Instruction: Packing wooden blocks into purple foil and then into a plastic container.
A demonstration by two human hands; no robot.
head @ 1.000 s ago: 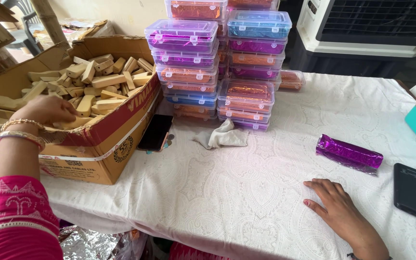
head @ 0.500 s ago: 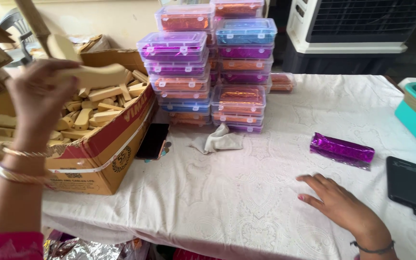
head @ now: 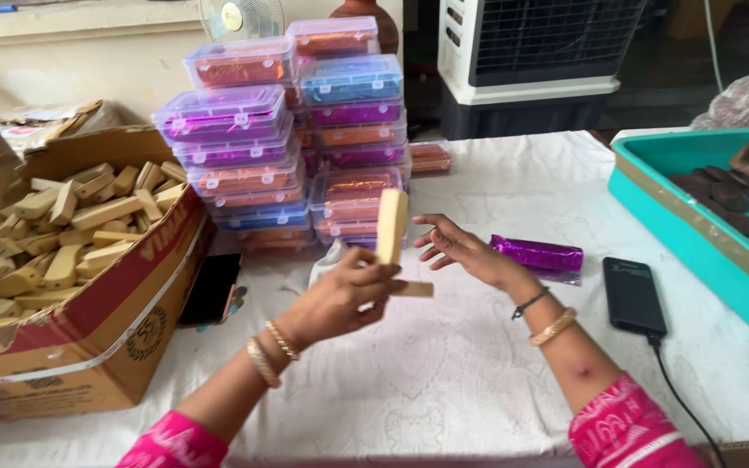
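On a white cloth (head: 478,364), carton (head: 88,329) left, stacked boxes (head: 288,130) far, tray (head: 695,225) right, left hand (head: 340,299) now risen from the carton gripping two blocks (head: 391,227) mid-table, right hand (head: 461,251) lifted, open beside them.

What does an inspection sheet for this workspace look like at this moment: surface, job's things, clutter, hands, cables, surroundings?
Surface: table under a white patterned cloth.
Job's things: pale wooden bar held upright; a second piece beneath it; cardboard box full of similar pieces.
Clutter: stacked clear lidded boxes, purple foil packet, two dark phones, crumpled cloth.
Hands: left hand grips the bar; right hand open beside it.
Cables: black cable from the right phone.
Surroundings: teal tray of brown pieces, air cooler, fan.
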